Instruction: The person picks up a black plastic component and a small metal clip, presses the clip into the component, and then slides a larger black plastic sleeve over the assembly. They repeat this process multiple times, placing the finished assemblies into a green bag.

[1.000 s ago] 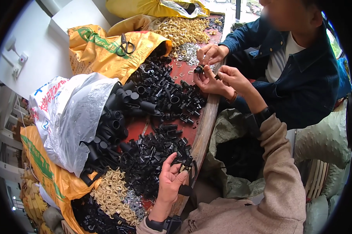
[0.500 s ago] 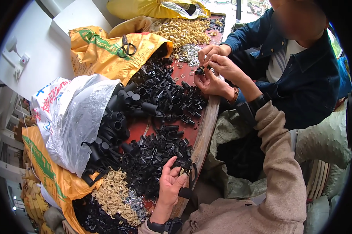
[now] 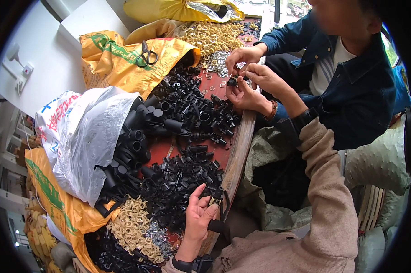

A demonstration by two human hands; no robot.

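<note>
Near the table's front edge, my left hand [image 3: 200, 216] grips a black plastic fitting [image 3: 217, 196] with a brass-coloured piece under the thumb; its index finger points up. A black strap and rounded end hang from that fitting. My right hand [image 3: 270, 81] reaches far across to the co-worker's hands, its fingertips pinched together; what they hold, if anything, is too small to name. Just beside them, the co-worker's left hand [image 3: 247, 97] holds another black fitting [image 3: 232, 82] with a brass-coloured bit, while the co-worker's right hand [image 3: 245, 57] touches it from above.
Black plastic parts [image 3: 182, 182] heap over the red table [image 3: 221, 154]. Brass-coloured rings [image 3: 130, 223] and silver clips [image 3: 157, 241] lie nearby. Black cups spill from a white bag [image 3: 84, 141]. Scissors [image 3: 147, 54] rest on an orange sack [image 3: 109, 54]. An open sack [image 3: 255, 191] stands below the table edge.
The co-worker's right hand has shifted slightly left and the fitting there has turned a little. My right hand has moved only slightly; my left hand keeps its grip.
</note>
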